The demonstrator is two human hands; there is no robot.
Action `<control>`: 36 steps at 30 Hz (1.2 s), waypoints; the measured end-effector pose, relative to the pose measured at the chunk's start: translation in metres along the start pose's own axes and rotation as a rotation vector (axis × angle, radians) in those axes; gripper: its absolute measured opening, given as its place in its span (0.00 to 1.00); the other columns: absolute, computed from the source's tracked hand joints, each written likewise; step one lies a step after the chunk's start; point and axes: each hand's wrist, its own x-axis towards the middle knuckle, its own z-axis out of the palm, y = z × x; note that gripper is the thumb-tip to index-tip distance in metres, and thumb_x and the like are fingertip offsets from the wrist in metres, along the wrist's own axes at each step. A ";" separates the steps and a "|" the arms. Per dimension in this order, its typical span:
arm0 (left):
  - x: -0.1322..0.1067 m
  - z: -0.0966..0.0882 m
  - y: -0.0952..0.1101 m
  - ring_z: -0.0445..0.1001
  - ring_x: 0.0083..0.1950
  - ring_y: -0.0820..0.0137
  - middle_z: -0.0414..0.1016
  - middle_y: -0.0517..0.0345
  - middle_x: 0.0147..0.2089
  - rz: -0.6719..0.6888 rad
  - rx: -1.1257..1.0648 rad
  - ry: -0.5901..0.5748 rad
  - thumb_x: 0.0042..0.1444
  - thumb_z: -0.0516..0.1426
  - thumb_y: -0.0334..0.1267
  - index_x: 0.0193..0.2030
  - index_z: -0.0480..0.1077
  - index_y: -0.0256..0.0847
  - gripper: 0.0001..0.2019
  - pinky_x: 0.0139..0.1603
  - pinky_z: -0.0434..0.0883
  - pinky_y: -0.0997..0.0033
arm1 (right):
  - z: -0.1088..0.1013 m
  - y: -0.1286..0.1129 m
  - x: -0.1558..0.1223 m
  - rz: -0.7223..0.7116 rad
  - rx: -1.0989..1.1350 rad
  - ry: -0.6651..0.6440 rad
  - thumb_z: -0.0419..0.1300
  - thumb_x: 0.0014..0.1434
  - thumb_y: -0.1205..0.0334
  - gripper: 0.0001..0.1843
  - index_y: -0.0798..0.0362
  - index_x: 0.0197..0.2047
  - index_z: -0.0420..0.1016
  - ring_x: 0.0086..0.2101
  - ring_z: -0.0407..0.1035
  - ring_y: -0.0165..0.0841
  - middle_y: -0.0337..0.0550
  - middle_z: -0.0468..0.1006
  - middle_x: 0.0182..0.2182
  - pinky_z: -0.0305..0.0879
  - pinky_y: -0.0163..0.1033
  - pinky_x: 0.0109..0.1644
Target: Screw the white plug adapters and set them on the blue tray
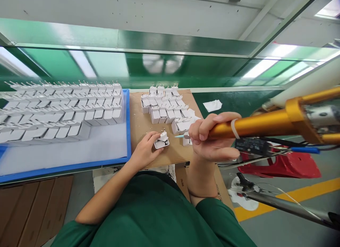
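On the cardboard sheet (136, 112), my left hand (145, 148) has its fingers and thumb closed round a white plug charger (161, 143). Its cover with two metal pins stands tilted over the case, so part of the inside shows. To the right, my right hand (209, 135) grips a gold-coloured tube-shaped tool (255, 124). A slim pale-blue tip (179, 136) points left from it, a short way from the charger and apart from it. Behind the tip stand more white chargers (170, 112) in rows, partly hidden by my right hand.
A blue-edged tray (128, 133) at left holds many rows of similar white chargers (66, 105). A crumpled white paper (212, 105) lies at the back right. Black cables run beside the tool's arm. Below right are a red plastic stool (294, 165) and a metal stand (281, 202).
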 end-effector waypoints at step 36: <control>-0.001 -0.008 -0.003 0.77 0.53 0.61 0.78 0.46 0.53 0.318 0.173 0.064 0.69 0.56 0.38 0.63 0.68 0.40 0.18 0.55 0.75 0.61 | -0.010 0.003 -0.010 0.074 0.008 0.002 0.64 0.55 0.33 0.26 0.40 0.48 0.74 0.13 0.50 0.25 0.28 0.62 0.19 0.55 0.34 0.13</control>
